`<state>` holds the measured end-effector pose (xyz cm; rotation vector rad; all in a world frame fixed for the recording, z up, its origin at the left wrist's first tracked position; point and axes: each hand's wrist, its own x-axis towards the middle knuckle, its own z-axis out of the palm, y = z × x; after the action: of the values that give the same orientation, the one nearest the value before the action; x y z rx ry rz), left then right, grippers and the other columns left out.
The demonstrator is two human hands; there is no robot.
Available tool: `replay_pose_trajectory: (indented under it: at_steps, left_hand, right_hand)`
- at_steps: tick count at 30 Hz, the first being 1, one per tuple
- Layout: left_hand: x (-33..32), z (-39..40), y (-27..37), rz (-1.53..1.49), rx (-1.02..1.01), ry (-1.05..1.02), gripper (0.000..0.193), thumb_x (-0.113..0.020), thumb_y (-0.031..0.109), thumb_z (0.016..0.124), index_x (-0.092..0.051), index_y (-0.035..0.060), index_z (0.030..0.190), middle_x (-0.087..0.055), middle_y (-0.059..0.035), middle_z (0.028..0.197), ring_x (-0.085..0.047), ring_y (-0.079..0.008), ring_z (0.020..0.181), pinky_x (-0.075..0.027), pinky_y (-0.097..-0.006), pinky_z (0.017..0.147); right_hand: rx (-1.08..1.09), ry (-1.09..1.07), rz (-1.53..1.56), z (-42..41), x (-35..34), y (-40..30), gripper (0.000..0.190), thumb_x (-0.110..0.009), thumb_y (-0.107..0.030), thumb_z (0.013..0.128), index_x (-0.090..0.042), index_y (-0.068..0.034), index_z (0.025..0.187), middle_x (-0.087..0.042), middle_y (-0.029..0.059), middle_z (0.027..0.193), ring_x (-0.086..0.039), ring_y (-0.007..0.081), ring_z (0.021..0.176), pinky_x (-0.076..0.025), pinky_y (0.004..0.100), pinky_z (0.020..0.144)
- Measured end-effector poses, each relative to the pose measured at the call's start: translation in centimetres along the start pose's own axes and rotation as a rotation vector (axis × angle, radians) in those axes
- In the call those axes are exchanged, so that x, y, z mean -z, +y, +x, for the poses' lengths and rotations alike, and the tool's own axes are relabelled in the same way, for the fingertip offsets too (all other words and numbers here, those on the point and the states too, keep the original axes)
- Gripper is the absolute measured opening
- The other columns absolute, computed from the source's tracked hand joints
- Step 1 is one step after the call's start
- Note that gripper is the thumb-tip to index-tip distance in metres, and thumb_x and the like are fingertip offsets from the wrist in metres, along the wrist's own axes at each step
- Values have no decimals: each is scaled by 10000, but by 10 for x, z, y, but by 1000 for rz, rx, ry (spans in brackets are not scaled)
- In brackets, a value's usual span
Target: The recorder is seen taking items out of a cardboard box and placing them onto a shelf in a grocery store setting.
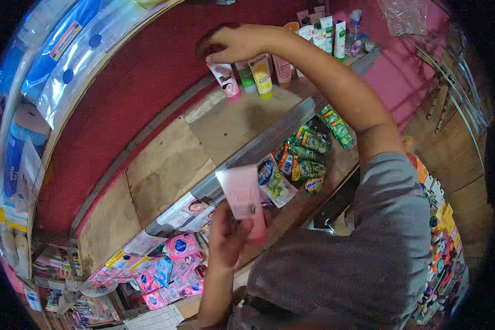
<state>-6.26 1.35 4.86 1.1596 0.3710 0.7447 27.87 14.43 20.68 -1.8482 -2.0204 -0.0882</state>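
Observation:
My right hand [231, 43] reaches over the upper shelf, its fingers at the top end of a pink cosmetic tube [227, 82] that stands on its cap. Beside that tube stand a green-and-white tube [246, 78] and a yellow-capped Garnier tube [261, 76], with a pinkish tube [283, 70] further right. Lower down, in front of my body, my left hand [229, 235] holds another pink tube [243, 194], slightly blurred, its darker pink cap towards me.
More tubes and bottles [330, 37] crowd the shelf's right end. On the lower shelf lie a white-and-green pouch [277, 181] and green sachets [311, 144]. Pink packs [181, 247] are piled at lower left. Plastic-wrapped packs [66, 41] hang at upper left. A wooden shelf edge [247, 144] runs diagonally between the levels.

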Motion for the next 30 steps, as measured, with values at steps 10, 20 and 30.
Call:
replay_pose_trajectory:
  at_steps: [10,20,30]
  left_hand:
    - [-46,127,60,122,-119,14,299,-652,99,963,-573,1,1235,-668,-92,1142,-632,-112,964,-505,-269,825]
    - [-20,228,63,420,-289,-10,274,-696,23,891,-632,-42,1149,-713,-118,1073,-670,-145,922,-529,-284,814]
    - [15,284,21,941,-352,99,262,-822,135,753,-726,-25,937,-748,-106,838,-689,-156,736,-532,-303,684]
  right_hand:
    - [361,-269,631,-51,36,-26,424,-687,-412,951,-695,-18,1107,-699,13,888,-647,102,765,-537,285,672]
    - [128,-89,369,-34,50,-5,372,-705,-263,904,-656,8,1154,-705,77,929,-648,135,799,-534,293,739]
    - [47,-72,-43,6,7,20,399,-668,-329,875,-690,-109,1207,-726,136,1142,-693,262,1056,-536,377,909]
